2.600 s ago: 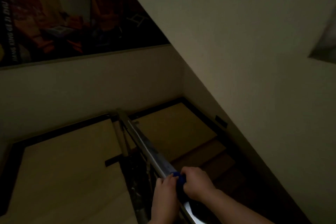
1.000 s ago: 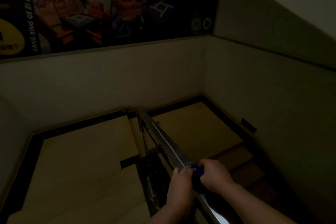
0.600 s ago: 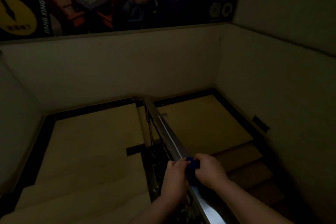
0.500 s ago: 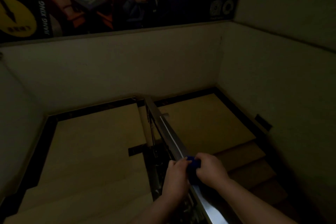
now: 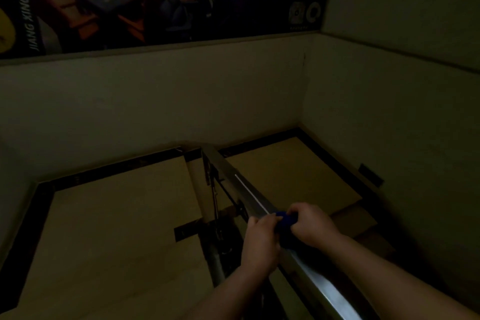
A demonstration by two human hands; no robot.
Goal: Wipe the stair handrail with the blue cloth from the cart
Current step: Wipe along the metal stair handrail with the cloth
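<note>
A metal stair handrail (image 5: 241,184) slopes down from the lower right toward the landing corner. A blue cloth (image 5: 284,226) is wrapped over the rail. My left hand (image 5: 261,240) grips the cloth on the rail's left side. My right hand (image 5: 311,226) grips it on the right side. Most of the cloth is hidden under the two hands. The stairwell is dim.
A tan landing (image 5: 117,215) with a dark border lies below. Steps (image 5: 363,223) descend on the right beside a plain wall (image 5: 389,125). Balusters (image 5: 214,200) stand under the rail. A large poster (image 5: 155,0) hangs above the landing.
Both hands have slid the cloth farther down the rail toward the landing. The view has moved forward and down the stairs with them.
</note>
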